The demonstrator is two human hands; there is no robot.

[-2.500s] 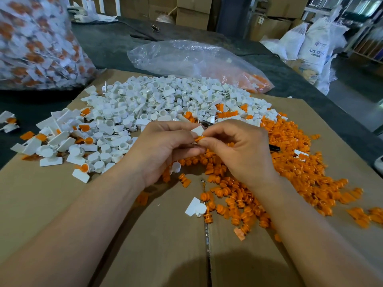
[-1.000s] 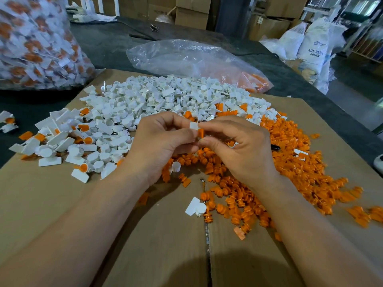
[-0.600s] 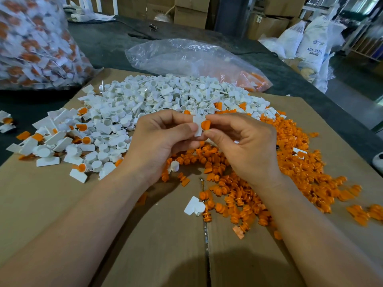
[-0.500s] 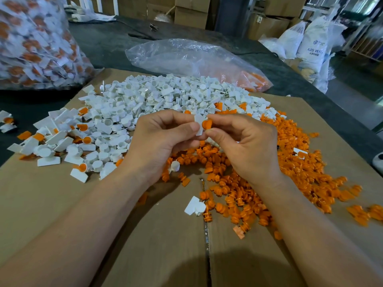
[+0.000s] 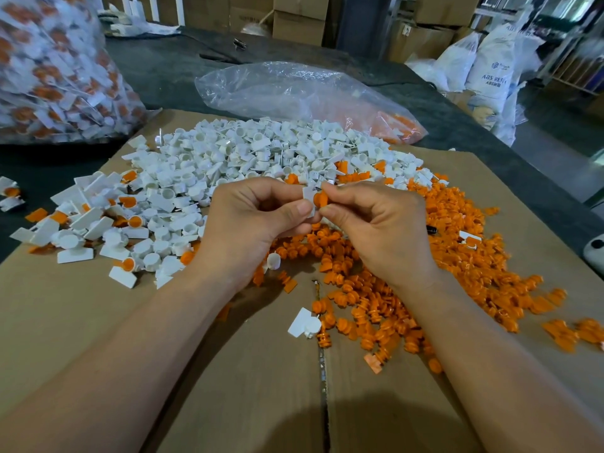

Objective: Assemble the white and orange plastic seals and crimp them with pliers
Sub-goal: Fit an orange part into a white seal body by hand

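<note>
My left hand [image 5: 258, 220] pinches a white seal body [image 5: 309, 197] between thumb and fingers. My right hand [image 5: 376, 227] pinches an orange insert [image 5: 321, 199] pressed against that white piece. Both hands meet above the middle of the cardboard sheet [image 5: 98, 322]. A large pile of white seal bodies [image 5: 248, 158] lies behind the hands. A spread of orange inserts [image 5: 457, 263] lies under and right of my right hand. Several assembled white-and-orange seals [image 5: 127, 264] lie at the left. No pliers can be made out.
A clear bag of assembled seals [image 5: 55, 76] stands at the far left. A nearly flat clear plastic bag [image 5: 294, 93] holding some orange parts lies behind the white pile. One loose white seal [image 5: 304, 323] lies near the cardboard seam. Boxes and white sacks [image 5: 490, 67] stand beyond the dark table.
Both hands rose slightly toward me with the white piece and orange insert held together; the orange insert now faces the camera. The piles have not moved.
</note>
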